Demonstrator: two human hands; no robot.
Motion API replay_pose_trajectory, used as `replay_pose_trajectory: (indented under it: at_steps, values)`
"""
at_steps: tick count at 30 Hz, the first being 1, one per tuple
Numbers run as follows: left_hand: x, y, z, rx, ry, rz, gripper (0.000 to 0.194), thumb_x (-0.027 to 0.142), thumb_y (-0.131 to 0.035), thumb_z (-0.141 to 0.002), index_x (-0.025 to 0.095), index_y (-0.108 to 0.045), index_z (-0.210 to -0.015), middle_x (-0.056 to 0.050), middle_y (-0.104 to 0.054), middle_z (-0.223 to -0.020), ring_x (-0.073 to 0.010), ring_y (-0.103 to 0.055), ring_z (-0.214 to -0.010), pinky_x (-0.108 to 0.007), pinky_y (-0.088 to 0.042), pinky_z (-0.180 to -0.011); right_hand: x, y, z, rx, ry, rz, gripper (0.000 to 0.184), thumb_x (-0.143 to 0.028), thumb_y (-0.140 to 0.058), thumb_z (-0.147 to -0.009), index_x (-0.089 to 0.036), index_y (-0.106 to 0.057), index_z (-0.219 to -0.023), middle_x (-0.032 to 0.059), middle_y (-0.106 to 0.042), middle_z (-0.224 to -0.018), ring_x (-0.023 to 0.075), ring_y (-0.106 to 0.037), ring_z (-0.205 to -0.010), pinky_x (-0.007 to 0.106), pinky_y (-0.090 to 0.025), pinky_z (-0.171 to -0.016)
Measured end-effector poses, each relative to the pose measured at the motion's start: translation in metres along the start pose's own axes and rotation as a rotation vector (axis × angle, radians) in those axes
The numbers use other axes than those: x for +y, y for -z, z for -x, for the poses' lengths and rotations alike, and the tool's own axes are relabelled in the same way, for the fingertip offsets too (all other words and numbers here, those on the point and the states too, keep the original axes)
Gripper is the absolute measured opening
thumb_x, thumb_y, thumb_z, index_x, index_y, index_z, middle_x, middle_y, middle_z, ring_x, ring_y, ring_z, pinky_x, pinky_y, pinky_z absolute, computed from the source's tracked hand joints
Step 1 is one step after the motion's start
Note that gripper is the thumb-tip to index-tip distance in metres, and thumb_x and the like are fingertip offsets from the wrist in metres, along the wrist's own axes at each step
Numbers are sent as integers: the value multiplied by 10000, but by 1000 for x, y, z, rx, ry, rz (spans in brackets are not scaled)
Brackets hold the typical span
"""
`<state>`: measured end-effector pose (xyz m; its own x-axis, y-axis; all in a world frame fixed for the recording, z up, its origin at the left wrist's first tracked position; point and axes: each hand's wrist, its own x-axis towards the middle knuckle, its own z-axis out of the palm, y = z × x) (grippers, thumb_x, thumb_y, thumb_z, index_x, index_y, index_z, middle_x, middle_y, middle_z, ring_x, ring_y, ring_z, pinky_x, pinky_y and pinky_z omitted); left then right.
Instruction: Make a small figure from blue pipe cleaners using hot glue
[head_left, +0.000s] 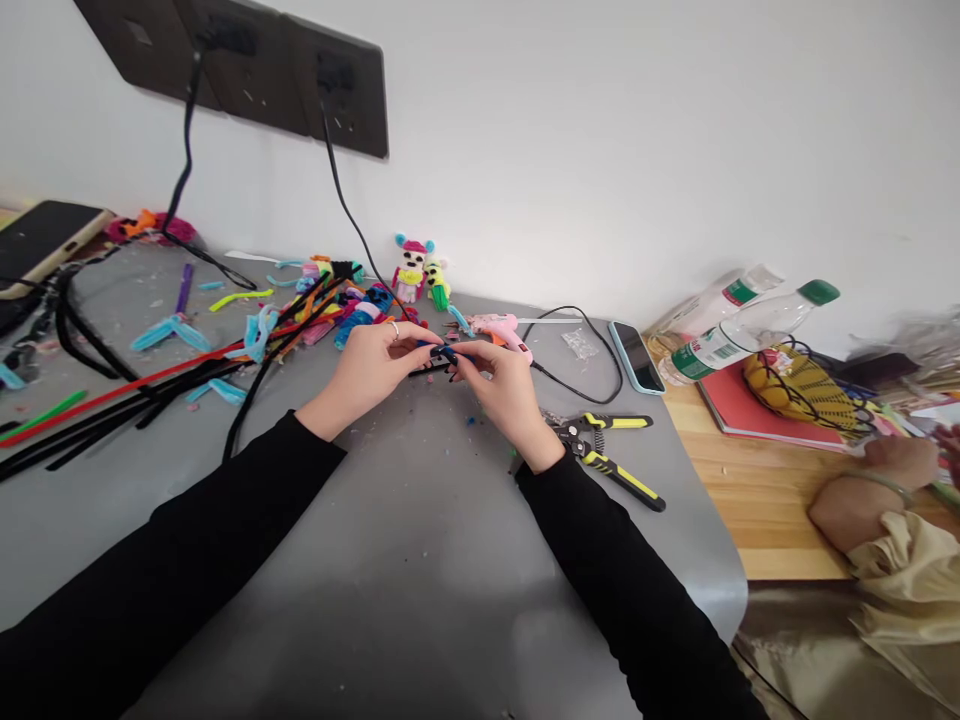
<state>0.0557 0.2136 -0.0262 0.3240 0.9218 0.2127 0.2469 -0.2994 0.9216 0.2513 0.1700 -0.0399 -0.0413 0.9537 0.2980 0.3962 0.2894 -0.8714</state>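
Observation:
My left hand [367, 372] and my right hand [510, 392] meet above the grey table mat [420, 580], fingertips pinched together. Between them is a small dark blue piece of pipe cleaner [448, 353], mostly covered by the fingers. Just behind the hands lies a pink hot glue gun [504, 328], its cord curling to the right. Black-and-yellow wire strippers [585, 440] rest open beside my right wrist. Two small fuzzy pipe-cleaner dolls [411, 270] stand against the wall, one pink and white, the other yellow and green.
Black and red pipe cleaners [187, 370] spread across the left side, among light blue bits. A phone [636, 357] lies at the mat's right edge, near plastic bottles [720, 340] and a red notebook [765, 405]. Another person's arm [862, 500] is at far right. Cords hang from wall sockets [300, 75].

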Motion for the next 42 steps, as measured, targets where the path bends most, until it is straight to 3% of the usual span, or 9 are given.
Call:
replay_pose_trajectory:
  at_steps: [12,18,23,29,33,38,42]
  values:
    - [5,-1,1,-1,-146,-235,242,365,-657,-852,219,-836,-927,-55,-818,-897,-213,-735,-732,-292,-612,-715,2,0,1,44,-5,102,182,-221,-635,-936,-207,-803,-1002,52,-805,-863,195,-737,-717,349,-627,-736]
    - [3,-3,1,16,-146,-300,211,338,-656,-846,233,-831,-901,-31,-794,-765,-202,-709,-640,-282,-591,-675,-1,0,1,69,24,157,188,-218,-637,-925,-214,-812,-992,46,-815,-876,185,-731,-723,334,-622,-754]
    - [1,-4,1,34,-157,-298,228,354,-643,-855,228,-829,-900,-39,-809,-797,-212,-726,-663,-285,-587,-660,-1,1,0,26,29,134,221,-210,-623,-933,-194,-808,-1053,73,-822,-967,187,-749,-775,334,-626,-782]
    - [0,-7,2,30,-144,-262,213,342,-642,-853,223,-813,-896,-36,-800,-762,-206,-717,-652,-285,-581,-665,0,2,0,46,23,173,180,-218,-644,-926,-206,-811,-990,49,-814,-882,180,-719,-715,330,-610,-742]
    - [-2,-14,4,48,-153,-253,203,345,-635,-870,214,-790,-884,-40,-776,-727,-201,-693,-634,-297,-558,-672,-1,-2,1,91,5,185,128,-227,-660,-897,-214,-787,-888,28,-792,-798,172,-675,-641,318,-574,-669]
    - [3,-30,12,135,-198,-277,201,310,-587,-886,189,-748,-893,-77,-784,-836,-213,-692,-688,-322,-555,-719,-3,-13,2,201,-13,189,115,-235,-652,-881,-221,-729,-797,27,-763,-754,180,-648,-627,315,-548,-632]
    - [11,-40,21,122,-203,-254,251,299,-528,-910,180,-732,-996,-92,-788,-950,-225,-715,-798,-331,-571,-787,-4,-18,1,250,-29,195,114,-208,-626,-876,-216,-706,-796,47,-755,-801,200,-653,-674,336,-557,-667]
